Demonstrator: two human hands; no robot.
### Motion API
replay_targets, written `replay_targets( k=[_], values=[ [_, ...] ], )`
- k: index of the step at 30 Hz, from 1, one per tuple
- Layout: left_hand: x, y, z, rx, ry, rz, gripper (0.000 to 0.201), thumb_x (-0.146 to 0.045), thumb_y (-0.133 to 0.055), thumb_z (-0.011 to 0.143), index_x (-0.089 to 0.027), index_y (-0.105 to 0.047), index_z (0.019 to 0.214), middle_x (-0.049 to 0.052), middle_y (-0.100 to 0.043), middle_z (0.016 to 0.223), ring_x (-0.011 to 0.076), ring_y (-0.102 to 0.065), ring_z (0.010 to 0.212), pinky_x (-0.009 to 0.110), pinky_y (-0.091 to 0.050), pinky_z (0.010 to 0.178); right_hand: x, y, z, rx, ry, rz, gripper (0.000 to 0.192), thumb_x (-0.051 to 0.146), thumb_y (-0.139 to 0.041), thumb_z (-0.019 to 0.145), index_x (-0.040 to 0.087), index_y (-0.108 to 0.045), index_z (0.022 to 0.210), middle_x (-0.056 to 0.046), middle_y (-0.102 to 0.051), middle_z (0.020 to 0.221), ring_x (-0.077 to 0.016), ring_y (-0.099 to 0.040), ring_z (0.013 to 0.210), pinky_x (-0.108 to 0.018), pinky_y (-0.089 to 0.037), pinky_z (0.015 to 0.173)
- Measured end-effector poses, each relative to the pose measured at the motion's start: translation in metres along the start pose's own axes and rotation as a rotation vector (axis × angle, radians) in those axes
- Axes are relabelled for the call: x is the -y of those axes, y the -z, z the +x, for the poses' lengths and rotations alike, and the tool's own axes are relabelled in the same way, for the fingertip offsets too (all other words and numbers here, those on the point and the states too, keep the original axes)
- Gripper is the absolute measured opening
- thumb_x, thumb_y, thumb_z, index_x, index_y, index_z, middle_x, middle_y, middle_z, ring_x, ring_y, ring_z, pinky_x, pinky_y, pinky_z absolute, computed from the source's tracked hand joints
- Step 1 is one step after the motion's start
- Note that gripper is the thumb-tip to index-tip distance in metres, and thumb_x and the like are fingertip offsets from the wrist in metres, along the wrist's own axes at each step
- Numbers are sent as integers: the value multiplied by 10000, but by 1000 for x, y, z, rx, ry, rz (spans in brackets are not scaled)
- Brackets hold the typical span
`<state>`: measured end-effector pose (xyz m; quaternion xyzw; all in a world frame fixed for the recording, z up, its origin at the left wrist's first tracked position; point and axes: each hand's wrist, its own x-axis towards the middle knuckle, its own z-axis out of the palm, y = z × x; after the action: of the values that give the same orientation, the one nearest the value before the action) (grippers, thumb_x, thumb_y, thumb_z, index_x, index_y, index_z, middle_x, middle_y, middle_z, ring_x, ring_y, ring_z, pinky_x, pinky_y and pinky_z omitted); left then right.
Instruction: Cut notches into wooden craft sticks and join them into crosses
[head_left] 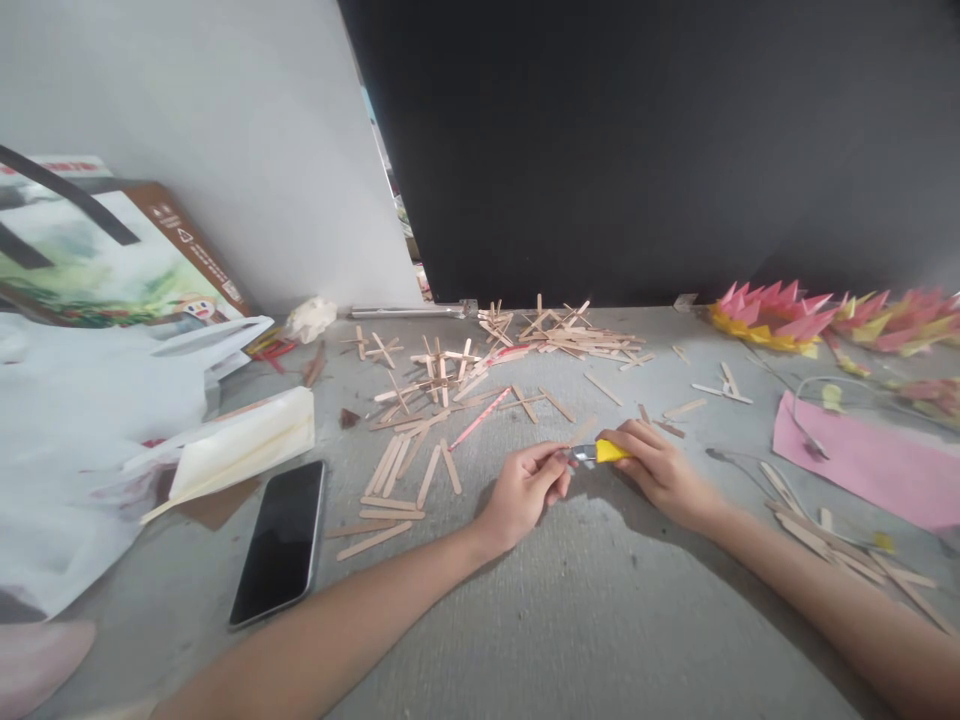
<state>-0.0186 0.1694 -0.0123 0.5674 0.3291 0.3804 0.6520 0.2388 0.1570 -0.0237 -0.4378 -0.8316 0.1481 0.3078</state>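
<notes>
My right hand is wrapped round the yellow handle of a utility knife, whose silver metal end points left. My left hand is closed in a pinch right at that metal end. A pale wooden craft stick, blurred, shows at the left fingertips and slants up to the right; the fingers hide its lower end. Both hands are just over the grey table. Beyond them lie loose craft sticks, crossed sticks and a pink-striped thin stick.
On the left are a black-screened phone, a white plastic bag and a printed box. Pink paper, a cable, more craft sticks and pink-yellow folded paper lie right. A black panel stands behind.
</notes>
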Motion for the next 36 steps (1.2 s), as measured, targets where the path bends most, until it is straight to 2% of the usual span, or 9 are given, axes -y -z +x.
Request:
replay_targets(
  k=[3, 8, 13, 17, 23, 29, 36],
  values=[
    [0, 0, 0, -15, 1, 1, 456, -598, -601, 993, -153, -668, 920, -22, -530, 619, 98, -405, 533, 249, -289, 541, -1, 0, 0, 1, -5, 2, 301, 347, -430, 1118, 262, -612, 1342, -98, -656, 1070, -264, -640, 969, -423, -530, 897],
    [1, 0, -1, 16, -7, 12, 437, -574, -597, 1004, -160, -648, 872, -27, -520, 616, 93, -395, 536, 250, -296, 557, 0, -1, 1, -4, 14, 9, 308, 346, -419, 1120, 252, -619, 1335, -104, -656, 1044, -264, -634, 945, -418, -534, 866],
    [4, 1, 0, -16, -18, -16, 396, -531, -590, 1020, -156, -664, 919, -37, -504, 613, 90, -383, 539, 249, -282, 557, 2, 1, 2, -6, 17, 17, 298, 348, -411, 1124, 251, -617, 1317, -102, -649, 1050, -263, -628, 955, -413, -528, 860],
    [3, 0, 0, 19, -34, -6, 383, -513, -590, 1026, -154, -658, 912, -38, -499, 608, 90, -375, 537, 252, -279, 559, 2, -1, 2, -3, 19, 23, 302, 345, -399, 1127, 249, -600, 1331, -107, -643, 1066, -266, -619, 962, -431, -519, 879],
    [3, 1, 0, -20, -14, -15, 424, -552, -588, 1018, -145, -669, 927, -36, -493, 607, 92, -374, 537, 251, -261, 541, -1, -3, 1, 3, 7, 26, 310, 347, -399, 1129, 261, -591, 1356, -108, -639, 1079, -267, -626, 979, -431, -522, 886],
    [4, 2, 0, 16, -17, 5, 418, -546, -595, 1015, -145, -661, 916, -34, -514, 613, 90, -390, 543, 248, -278, 557, 0, -4, 2, -4, 24, 19, 310, 349, -406, 1128, 249, -581, 1364, -106, -640, 1085, -265, -624, 975, -420, -522, 881],
    [0, 1, 1, -3, 2, -15, 433, -565, -609, 995, -144, -659, 909, -36, -505, 602, 94, -378, 536, 255, -265, 555, 4, -2, 4, -12, 22, 20, 287, 319, -421, 1121, 242, -589, 1340, -109, -649, 1082, -267, -616, 979, -422, -523, 900]
  ],
)
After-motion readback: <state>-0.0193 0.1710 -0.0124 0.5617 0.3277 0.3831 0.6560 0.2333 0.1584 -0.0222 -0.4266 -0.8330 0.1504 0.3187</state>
